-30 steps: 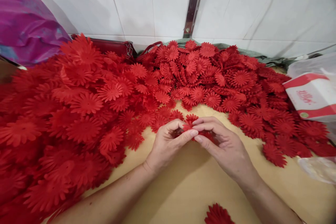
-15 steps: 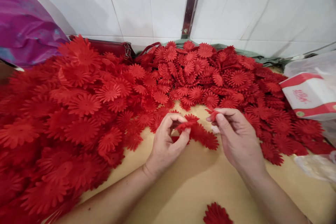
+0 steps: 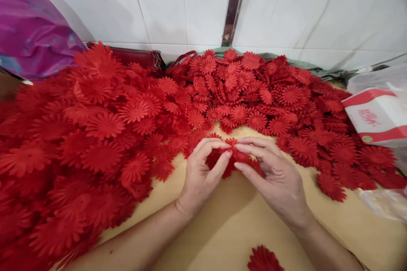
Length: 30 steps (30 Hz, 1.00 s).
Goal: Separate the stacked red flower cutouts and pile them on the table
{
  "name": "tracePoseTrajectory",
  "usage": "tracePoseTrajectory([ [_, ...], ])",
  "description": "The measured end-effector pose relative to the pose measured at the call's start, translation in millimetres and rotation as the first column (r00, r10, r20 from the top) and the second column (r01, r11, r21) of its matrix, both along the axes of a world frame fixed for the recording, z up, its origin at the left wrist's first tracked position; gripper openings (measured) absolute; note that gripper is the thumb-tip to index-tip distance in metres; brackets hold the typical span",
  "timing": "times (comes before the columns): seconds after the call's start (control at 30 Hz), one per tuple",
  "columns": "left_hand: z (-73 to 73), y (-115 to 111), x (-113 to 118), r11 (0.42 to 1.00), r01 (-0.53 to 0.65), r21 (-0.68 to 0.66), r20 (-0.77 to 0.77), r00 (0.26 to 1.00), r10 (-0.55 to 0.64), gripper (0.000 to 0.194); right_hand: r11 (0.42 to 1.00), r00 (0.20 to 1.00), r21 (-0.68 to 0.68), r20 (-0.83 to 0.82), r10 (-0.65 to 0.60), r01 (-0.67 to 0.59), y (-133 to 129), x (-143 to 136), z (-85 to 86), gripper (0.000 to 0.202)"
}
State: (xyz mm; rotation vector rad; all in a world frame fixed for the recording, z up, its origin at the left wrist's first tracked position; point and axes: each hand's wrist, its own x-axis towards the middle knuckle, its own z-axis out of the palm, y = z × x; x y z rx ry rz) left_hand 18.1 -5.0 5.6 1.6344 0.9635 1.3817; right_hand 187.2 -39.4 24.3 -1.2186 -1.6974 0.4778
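My left hand (image 3: 203, 178) pinches red flower-shaped petal pieces (image 3: 233, 151) between thumb and forefinger. My right hand (image 3: 275, 180) has come up beside it, its fingers stretched out and its thumb apart from them. Its fingertips touch the right edge of the pieces in the left hand, and nothing shows gripped between them. How many pieces are held cannot be made out. Behind and below the fingers lie further red petal pieces, partly hidden by the hands. A lone red petal piece (image 3: 264, 259) lies near the front edge of the view.
A big heap of red petal pieces (image 3: 104, 125) covers the left and back of the tan table (image 3: 219, 228). At the right are a white and red box (image 3: 375, 114) and clear plastic. A purple bag (image 3: 34, 25) and a dark red handbag (image 3: 133, 57) stand by the tiled wall.
My right hand has moved left to meet the left hand. Its pinch on a small red petal piece has loosened, and the fingers have spread. The left hand stays nearly in place.
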Motion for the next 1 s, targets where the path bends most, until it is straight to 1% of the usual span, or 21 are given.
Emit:
tracePoseTrajectory([
  [0.07, -1.3, 0.9, -0.6, 0.997, -0.07, -0.01, 0.085, 0.994, 0.071, 0.006, 1.0, 0.999, -0.01, -0.043, -0.016, 0.015, 0.6, 0.3, -1.4, 0.037],
  [0.13, -0.6, 1.8, -1.6, 0.988, -0.145, -0.049, 0.18, 0.972, 0.152, 0.007, 1.0, 0.998, 0.01, -0.058, -0.027, 0.028, 1.4, 0.4, -2.3, 0.035],
  [0.17, 0.5, 2.2, -2.0, 0.981, -0.177, -0.075, 0.21, 0.959, 0.189, 0.01, 0.999, 0.999, 0.033, -0.038, -0.028, 0.029, 1.8, 0.2, -2.3, 0.032],
  [0.23, 3.6, 2.8, -2.3, 0.965, -0.228, -0.13, 0.218, 0.943, 0.252, 0.016, 0.998, 0.999, 0.068, 0.036, -0.021, 0.019, 2.4, -0.8, -1.7, 0.026],
  [0.27, 5.2, 3.0, -2.2, 0.959, -0.242, -0.145, 0.211, 0.94, 0.269, 0.02, 0.997, 0.998, 0.076, 0.069, -0.014, 0.009, 2.6, -1.5, -1.3, 0.024],
  [0.33, 7.8, 3.4, -1.5, 0.962, -0.224, -0.155, 0.218, 0.942, 0.255, 0.025, 0.997, 0.995, 0.075, 0.103, 0.011, -0.019, 2.6, -3.0, -1.1, 0.023],
  [0.4, 8.5, 4.1, -1.0, 0.969, -0.186, -0.162, 0.247, 0.943, 0.222, 0.024, 0.997, 0.993, 0.071, 0.114, 0.03, -0.038, 2.5, -3.9, -1.7, 0.023],
  [0.43, 7.9, 4.8, -1.1, 0.969, -0.188, -0.16, 0.253, 0.941, 0.225, 0.021, 0.997, 0.993, 0.07, 0.117, 0.034, -0.042, 2.5, -3.9, -2.2, 0.022],
  [0.5, 5.4, 6.7, -2.3, 0.956, -0.268, -0.122, 0.227, 0.93, 0.29, 0.015, 0.997, 0.992, 0.07, 0.121, 0.03, -0.039, 2.6, -3.2, -3.1, 0.022],
  [0.57, 2.2, 8.5, -4.7, 0.928, -0.371, -0.033, 0.189, 0.909, 0.37, 0.002, 0.997, 0.991, 0.074, 0.13, 0.02, -0.029, 2.8, -1.5, -3.5, 0.021],
  [0.6, 0.9, 8.9, -6.0, 0.912, -0.409, 0.025, 0.168, 0.901, 0.399, 0.008, 0.997, 0.991, 0.076, 0.135, 0.014, -0.025, 2.9, -0.5, -3.6, 0.021],
  [0.63, 0.3, 8.9, -7.2, 0.898, -0.433, 0.083, 0.139, 0.897, 0.42, 0.018, 0.997, 0.99, 0.08, 0.141, 0.008, -0.02, 2.9, 0.6, -3.5, 0.02],
  [0.7, 0.8, 7.0, -8.6, 0.88, -0.439, 0.179, 0.043, 0.897, 0.439, 0.034, 0.996, 0.988, 0.083, 0.152, 0.001, -0.014, 3.0, 2.2, -3.4, 0.02],
  [0.77, 3.2, 3.6, -8.5, 0.878, -0.419, 0.233, -0.051, 0.896, 0.441, 0.039, 0.997, 0.988, 0.081, 0.155, 0.004, -0.017, 3.5, 2.5, -3.9, 0.019],
  [0.87, 6.4, -0.7, -6.4, 0.879, -0.409, 0.245, -0.09, 0.893, 0.441, 0.039, 0.997, 0.981, 0.073, 0.192, -0.008, -0.006, 6.6, -1.2, -7.4, 0.02],
  [1.0, 5.4, -1.1, -4.4, 0.888, -0.403, 0.222, -0.123, 0.892, 0.436, 0.037, 0.997, 0.936, 0.034, 0.341, -0.082, 0.075, 15.8, -13.7, -16.4, 0.025],
])
